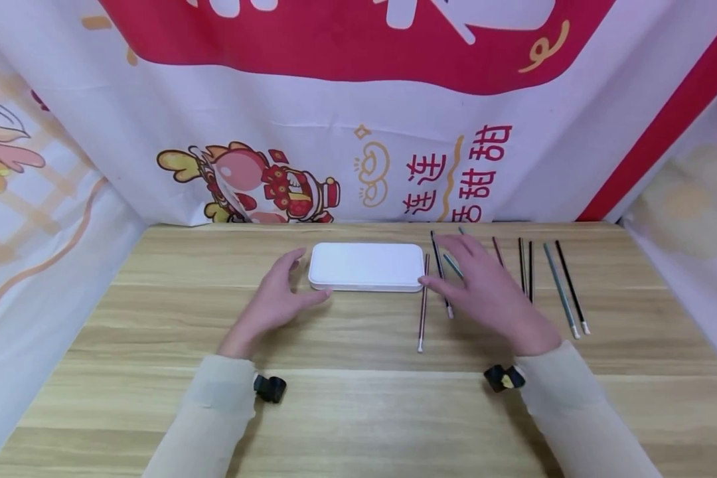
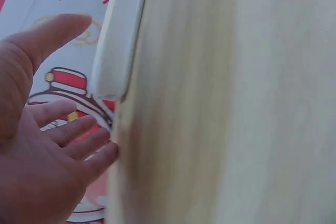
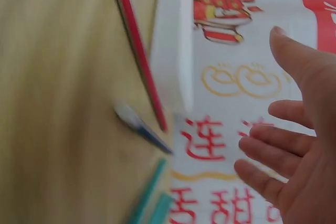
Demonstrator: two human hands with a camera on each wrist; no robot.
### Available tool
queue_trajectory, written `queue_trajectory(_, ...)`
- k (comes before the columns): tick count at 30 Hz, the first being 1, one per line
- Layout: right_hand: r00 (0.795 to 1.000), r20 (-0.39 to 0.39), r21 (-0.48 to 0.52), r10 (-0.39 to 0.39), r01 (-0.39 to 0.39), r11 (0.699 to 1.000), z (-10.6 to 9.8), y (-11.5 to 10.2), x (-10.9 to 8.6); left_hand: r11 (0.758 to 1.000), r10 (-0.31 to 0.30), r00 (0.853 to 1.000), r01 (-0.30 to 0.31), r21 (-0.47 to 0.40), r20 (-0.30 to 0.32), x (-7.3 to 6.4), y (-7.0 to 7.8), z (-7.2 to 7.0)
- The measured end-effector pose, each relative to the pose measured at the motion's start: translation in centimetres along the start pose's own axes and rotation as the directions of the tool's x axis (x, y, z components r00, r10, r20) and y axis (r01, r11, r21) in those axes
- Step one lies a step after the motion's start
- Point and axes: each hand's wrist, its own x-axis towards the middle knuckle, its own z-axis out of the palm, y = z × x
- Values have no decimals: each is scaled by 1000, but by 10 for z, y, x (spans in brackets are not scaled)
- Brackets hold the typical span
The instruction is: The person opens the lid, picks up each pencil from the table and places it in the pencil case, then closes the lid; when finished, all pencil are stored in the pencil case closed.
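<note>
White case (image 1: 366, 265) — where does it sit?

Near the back edge of the wooden table (image 1: 358, 425), lying flat, its long side parallel to that edge. A narrow strip of wood separates it from the printed cloth (image 1: 311, 106) behind.

And the grip?

Both hands are relaxed, fingers extended, holding nothing. The left hand (image 1: 275, 295) is beside the case's left end, thumb near the front corner; the right hand (image 1: 486, 285) is by the right end. Both wrist views show a gap between hand and case.

What crowds the right edge?

A dark red pencil (image 1: 423, 303), just beside that end, stretching forward past the front edge. Next come a dark blue pencil (image 1: 441, 275) and a teal pencil (image 1: 453, 266), partly hidden by the right hand. Farther right lie 2 dark pencils (image 1: 522, 265), then 1 light-blue pencil (image 1: 560, 290) and 1 black pencil (image 1: 571, 287), nearly parallel.

Where is there room, then?

Forward and left — a broad stretch of wood runs from the front edge to between the 2 pale sleeves (image 1: 206, 411), and another beyond the left hand.
</note>
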Motion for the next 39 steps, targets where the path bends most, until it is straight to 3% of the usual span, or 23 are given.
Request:
queue_trajectory(8, 998, -61, 249, -26, 40, 968, 38, -14, 19, 980, -65, 998, 60, -188, -21, 3, -7, 7)
queue_trajectory(15, 999, -40, 368, 19, -3, 930, 59, -25, 33, 974, -88, 996, 79, -213, -33, 12, -7, 17)
queue_trajectory(19, 998, -45, 382, 43, -23, 924, 67, -30, 38, 977, -99, 995, 90, -191, -35, 16, -5, 21)
queue_trajectory(24, 994, -41, 361, 100, -78, 929, 71, -37, 43, 984, -63, 997, 55, -172, -45, 21, -3, 28)
queue_trajectory(33, 994, 29, 330, 108, -112, 937, 73, -49, 45, 977, -91, 993, 75, -198, -75, 16, 0, 29)
queue_trajectory(39, 992, 31, 309, 122, -125, 943, 75, -48, 44, 980, -96, 992, 81, -181, -79, 15, 0, 27)
